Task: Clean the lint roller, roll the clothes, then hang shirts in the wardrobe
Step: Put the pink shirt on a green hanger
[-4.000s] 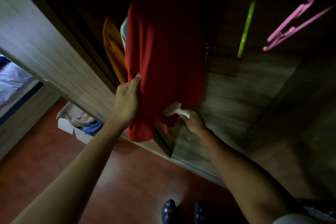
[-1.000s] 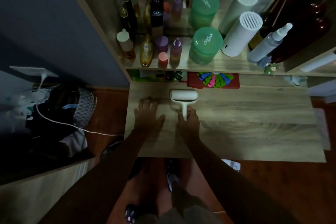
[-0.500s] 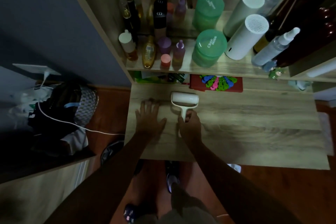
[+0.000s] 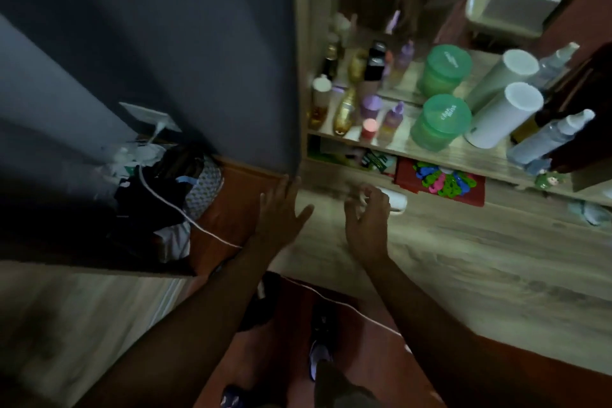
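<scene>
The white lint roller (image 4: 395,203) lies on the wooden dressing table (image 4: 480,262) near its back edge. Only the roller's head shows; my right hand (image 4: 367,222) hides the handle. That hand hovers just in front of the roller with loosely curled fingers and holds nothing. Over the table's left corner my left hand (image 4: 281,214) is spread flat, fingers straight, and is empty. No shirt or wardrobe is in view. The picture is blurred.
A shelf (image 4: 463,152) above the table carries several bottles, two green jars (image 4: 442,122) and white cylinders. A red box of coloured clips (image 4: 440,180) sits under it. A dark bag and white cable (image 4: 172,205) lie on the floor at left, beside a dark wall.
Four seconds ago both hands were at a red shirt in the wardrobe. Since half a second ago my right hand has let go of the roller's handle and both hands have lifted off the table.
</scene>
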Available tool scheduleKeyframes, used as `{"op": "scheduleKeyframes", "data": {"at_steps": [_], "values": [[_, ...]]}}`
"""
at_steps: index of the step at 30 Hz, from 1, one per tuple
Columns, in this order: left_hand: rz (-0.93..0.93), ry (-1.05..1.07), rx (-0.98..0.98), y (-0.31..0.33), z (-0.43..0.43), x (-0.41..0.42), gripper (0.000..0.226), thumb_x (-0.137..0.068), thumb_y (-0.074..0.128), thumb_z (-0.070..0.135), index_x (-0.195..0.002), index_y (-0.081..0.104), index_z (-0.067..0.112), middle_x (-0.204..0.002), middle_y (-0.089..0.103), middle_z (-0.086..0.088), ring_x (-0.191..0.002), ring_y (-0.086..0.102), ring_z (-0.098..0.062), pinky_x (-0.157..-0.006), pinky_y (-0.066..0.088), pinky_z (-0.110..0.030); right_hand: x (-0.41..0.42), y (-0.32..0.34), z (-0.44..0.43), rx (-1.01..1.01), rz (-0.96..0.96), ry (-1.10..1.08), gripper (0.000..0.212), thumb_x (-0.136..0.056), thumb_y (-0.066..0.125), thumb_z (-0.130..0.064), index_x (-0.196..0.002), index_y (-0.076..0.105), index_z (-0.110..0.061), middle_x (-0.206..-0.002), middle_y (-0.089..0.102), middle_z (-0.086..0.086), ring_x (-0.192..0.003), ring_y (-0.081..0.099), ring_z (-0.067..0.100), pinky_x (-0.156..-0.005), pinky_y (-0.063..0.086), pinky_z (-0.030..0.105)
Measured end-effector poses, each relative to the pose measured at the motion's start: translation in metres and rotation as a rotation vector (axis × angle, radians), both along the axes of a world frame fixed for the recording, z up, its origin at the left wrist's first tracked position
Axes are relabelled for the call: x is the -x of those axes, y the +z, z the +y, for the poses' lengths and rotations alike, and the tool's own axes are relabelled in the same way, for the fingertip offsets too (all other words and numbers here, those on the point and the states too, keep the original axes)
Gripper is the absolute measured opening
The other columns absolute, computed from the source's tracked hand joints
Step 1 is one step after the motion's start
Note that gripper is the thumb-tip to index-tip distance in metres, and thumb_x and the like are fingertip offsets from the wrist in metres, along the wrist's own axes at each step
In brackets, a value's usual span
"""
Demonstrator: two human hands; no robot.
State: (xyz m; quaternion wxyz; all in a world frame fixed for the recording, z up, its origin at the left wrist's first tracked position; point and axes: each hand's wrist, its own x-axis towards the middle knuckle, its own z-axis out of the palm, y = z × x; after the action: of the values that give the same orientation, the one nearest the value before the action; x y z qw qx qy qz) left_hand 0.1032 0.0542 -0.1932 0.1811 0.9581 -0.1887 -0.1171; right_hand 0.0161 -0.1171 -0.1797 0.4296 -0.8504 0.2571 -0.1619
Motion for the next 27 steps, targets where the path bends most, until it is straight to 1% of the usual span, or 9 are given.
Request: {"op": "scheduleKeyframes", "data": {"at_steps": [3,5,7,9,11,14,20,24,27], "values": [[-0.072,0.093,0.017,0.019,0.064,-0.010,0.074,-0.095,0.025,0.070,-0.152,0.035,0.025,-0.158,0.036,-0.005,-0.148,0.027,-0.025,-0.120,0.023,-0.051,-0.023,0.038,0.047,-0.016,-0.096,0.184,0.037,-0.091,0.064,-0.015,-0.126,0.055,-0.009,-0.124,0.057,0.011,-0.116,0.054,0.030,-0.101,0.045,0.042],[-0.148,0.177,0.035,0.056,0.117,-0.009,0.063,-0.095,0.039,0.067,-0.144,0.045,0.027,-0.151,0.045,-0.002,-0.144,0.029,-0.020,-0.120,0.024,-0.046,-0.038,0.072,0.089,-0.045,-0.135,0.321,0.041,-0.095,0.059,-0.027,-0.131,0.054,-0.009,-0.127,0.057,0.013,-0.117,0.055,0.029,-0.099,0.047,0.041],[-0.302,0.263,0.162,0.114,0.178,0.008,0.061,-0.094,0.061,0.047,-0.145,0.047,0.016,-0.147,0.047,-0.011,-0.140,0.034,-0.028,-0.120,0.025,-0.049,-0.050,0.115,0.144,-0.039,-0.209,0.473,0.047,-0.096,0.053,-0.040,-0.131,0.057,-0.009,-0.127,0.060,0.011,-0.117,0.058,0.025,-0.099,0.048,0.040],[-0.436,0.362,0.204,0.179,0.244,0.032,0.067,-0.093,0.056,0.051,-0.147,0.045,0.014,-0.150,0.045,-0.014,-0.139,0.039,-0.031,-0.118,0.031,-0.048,-0.057,0.166,0.210,-0.074,-0.288,0.626,0.045,-0.096,0.051,-0.043,-0.130,0.059,-0.015,-0.124,0.062,0.005,-0.113,0.059,0.018,-0.098,0.050,0.040],[-0.536,0.453,0.188,0.238,0.312,0.057,0.072,-0.092,0.047,0.058,-0.149,0.042,0.015,-0.151,0.044,-0.013,-0.140,0.039,-0.030,-0.117,0.032,-0.042,-0.057,0.220,0.279,-0.104,-0.404,0.771,0.033,-0.098,0.054,-0.034,-0.128,0.060,-0.019,-0.121,0.062,-0.001,-0.112,0.060,0.015,-0.097,0.051,0.043],[-0.752,0.500,0.119,0.336,0.401,0.105,0.069,-0.095,0.048,0.054,-0.151,0.041,0.014,-0.151,0.045,-0.011,-0.139,0.041,-0.028,-0.114,0.035,-0.040,-0.049,0.305,0.376,-0.073,-0.603,0.969,0.027,-0.100,0.056,-0.021,-0.126,0.060,-0.016,-0.119,0.060,-0.005,-0.111,0.060,0.018,-0.096,0.050,0.044],[-1.139,0.555,-0.084,0.509,0.542,0.205,0.064,-0.095,0.053,0.050,-0.148,0.045,0.015,-0.141,0.053,-0.009,-0.130,0.049,-0.026,-0.107,0.042,-0.042,-0.012,0.470,0.535,-0.003,-0.908,1.214,0.029,-0.099,0.057,-0.021,-0.127,0.060,-0.017,-0.119,0.060,-0.003,-0.111,0.057,0.007,-0.095,0.045,0.020],[-1.248,0.615,-0.228,0.586,0.609,0.249,0.061,-0.094,0.051,0.051,-0.145,0.047,0.017,-0.138,0.055,-0.006,-0.127,0.049,-0.026,-0.103,0.043,-0.046,0.009,0.551,0.620,0.059,-1.099,1.304,0.029,-0.096,0.056,-0.020,-0.125,0.061,-0.017,-0.118,0.061,0.001,-0.113,0.057,0.017,-0.100,0.046,0.035],[-1.240,0.685,-0.359,0.626,0.647,0.260,0.062,-0.094,0.051,0.053,-0.144,0.048,0.017,-0.137,0.055,-0.006,-0.126,0.048,-0.026,-0.101,0.043,-0.045,0.016,0.597,0.667,0.147,-1.119,1.349,0.031,-0.095,0.053,-0.016,-0.125,0.059,-0.018,-0.119,0.059,0.003,-0.113,0.054,0.019,-0.101,0.044,0.038]]}}
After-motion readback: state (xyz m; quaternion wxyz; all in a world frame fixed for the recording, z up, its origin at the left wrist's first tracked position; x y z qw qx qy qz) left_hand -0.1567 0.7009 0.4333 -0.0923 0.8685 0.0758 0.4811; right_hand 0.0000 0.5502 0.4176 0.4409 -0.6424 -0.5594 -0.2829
